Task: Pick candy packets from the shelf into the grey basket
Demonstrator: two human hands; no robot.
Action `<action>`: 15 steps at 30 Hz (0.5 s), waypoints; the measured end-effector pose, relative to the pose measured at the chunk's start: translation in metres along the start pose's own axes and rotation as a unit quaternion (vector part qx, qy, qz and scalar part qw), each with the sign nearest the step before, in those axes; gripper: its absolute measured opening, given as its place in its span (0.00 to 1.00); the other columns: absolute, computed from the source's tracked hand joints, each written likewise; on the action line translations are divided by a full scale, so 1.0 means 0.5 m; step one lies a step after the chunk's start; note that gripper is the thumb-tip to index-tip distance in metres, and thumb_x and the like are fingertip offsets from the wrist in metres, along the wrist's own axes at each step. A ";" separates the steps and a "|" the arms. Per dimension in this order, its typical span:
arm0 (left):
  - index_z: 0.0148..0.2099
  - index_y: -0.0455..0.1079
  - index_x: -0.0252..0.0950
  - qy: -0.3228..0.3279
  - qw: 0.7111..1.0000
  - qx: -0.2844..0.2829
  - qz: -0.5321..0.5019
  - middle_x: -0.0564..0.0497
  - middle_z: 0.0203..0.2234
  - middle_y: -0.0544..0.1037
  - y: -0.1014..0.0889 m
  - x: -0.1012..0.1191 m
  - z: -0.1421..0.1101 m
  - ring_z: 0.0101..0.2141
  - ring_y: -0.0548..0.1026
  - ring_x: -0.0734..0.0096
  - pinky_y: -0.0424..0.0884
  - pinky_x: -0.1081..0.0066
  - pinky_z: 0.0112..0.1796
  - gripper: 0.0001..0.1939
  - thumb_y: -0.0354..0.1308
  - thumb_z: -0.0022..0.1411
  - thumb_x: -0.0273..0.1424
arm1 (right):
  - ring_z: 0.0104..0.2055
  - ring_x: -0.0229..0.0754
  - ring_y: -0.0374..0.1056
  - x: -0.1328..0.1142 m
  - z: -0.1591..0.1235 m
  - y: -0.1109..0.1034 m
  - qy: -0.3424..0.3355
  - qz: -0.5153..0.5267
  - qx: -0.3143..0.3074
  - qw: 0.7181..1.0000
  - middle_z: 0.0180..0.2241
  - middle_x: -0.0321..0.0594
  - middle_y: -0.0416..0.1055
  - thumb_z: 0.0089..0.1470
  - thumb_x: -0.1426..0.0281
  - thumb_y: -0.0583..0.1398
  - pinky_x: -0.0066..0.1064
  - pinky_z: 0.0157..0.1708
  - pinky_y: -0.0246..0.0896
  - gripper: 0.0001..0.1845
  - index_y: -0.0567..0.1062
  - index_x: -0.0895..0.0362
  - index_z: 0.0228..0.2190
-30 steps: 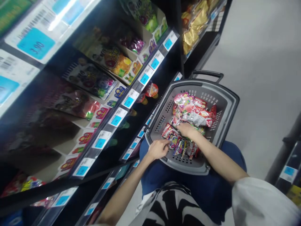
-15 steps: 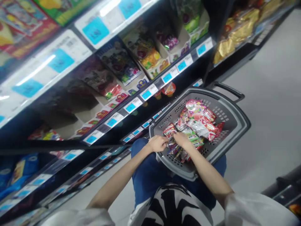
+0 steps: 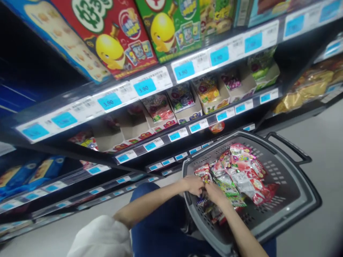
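A red-and-white printed foil packet (image 3: 203, 172) lies at the left end of the grey perforated plastic basket (image 3: 291, 185), just beyond both hands' fingers, about equally near each; its lower part is hidden, so its long axis is unclear. The bare left hand (image 3: 195, 185) comes in from the left, forearm nearly level; the bare right hand (image 3: 215, 194) slants up from lower right. Their curled fingers meet closely, though whether they pinch anything I cannot tell
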State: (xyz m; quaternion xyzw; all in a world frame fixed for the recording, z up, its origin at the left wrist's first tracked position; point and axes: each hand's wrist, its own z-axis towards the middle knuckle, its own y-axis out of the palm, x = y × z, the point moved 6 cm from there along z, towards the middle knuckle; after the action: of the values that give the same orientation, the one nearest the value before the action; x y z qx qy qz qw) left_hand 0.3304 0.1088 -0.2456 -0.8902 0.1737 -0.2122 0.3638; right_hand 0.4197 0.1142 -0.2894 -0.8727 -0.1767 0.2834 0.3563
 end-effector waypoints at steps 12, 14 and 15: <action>0.40 0.82 0.32 0.027 0.998 -0.054 -0.019 0.38 0.35 0.85 -0.033 0.018 0.069 0.38 0.83 0.49 0.80 0.57 0.39 0.21 0.70 0.54 0.46 | 0.51 0.43 0.73 0.041 0.007 -0.011 0.011 -0.057 -0.019 0.998 0.46 0.43 0.75 0.68 0.64 0.61 0.44 0.55 0.71 0.14 0.76 0.61 0.47; 0.40 0.82 0.32 -0.005 0.999 -0.041 -0.014 0.35 0.37 0.84 -0.042 0.020 0.077 0.40 0.83 0.45 0.80 0.53 0.41 0.24 0.73 0.51 0.47 | 0.51 0.43 0.73 0.049 0.007 -0.014 0.011 -0.053 -0.011 0.998 0.46 0.44 0.75 0.67 0.64 0.61 0.44 0.56 0.70 0.13 0.77 0.62 0.46; 0.40 0.82 0.32 -0.009 0.999 -0.037 -0.014 0.34 0.38 0.84 -0.046 0.022 0.080 0.40 0.83 0.44 0.80 0.52 0.42 0.24 0.73 0.50 0.47 | 0.51 0.43 0.72 0.053 0.006 -0.017 0.010 -0.050 -0.006 0.999 0.46 0.44 0.75 0.67 0.64 0.61 0.44 0.56 0.70 0.13 0.77 0.62 0.45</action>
State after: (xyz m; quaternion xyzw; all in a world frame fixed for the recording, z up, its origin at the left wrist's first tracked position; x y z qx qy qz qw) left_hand 0.3634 0.1420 -0.2520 -0.9072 0.1656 -0.2025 0.3296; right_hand 0.4376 0.1351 -0.2951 -0.8677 -0.2182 0.2558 0.3661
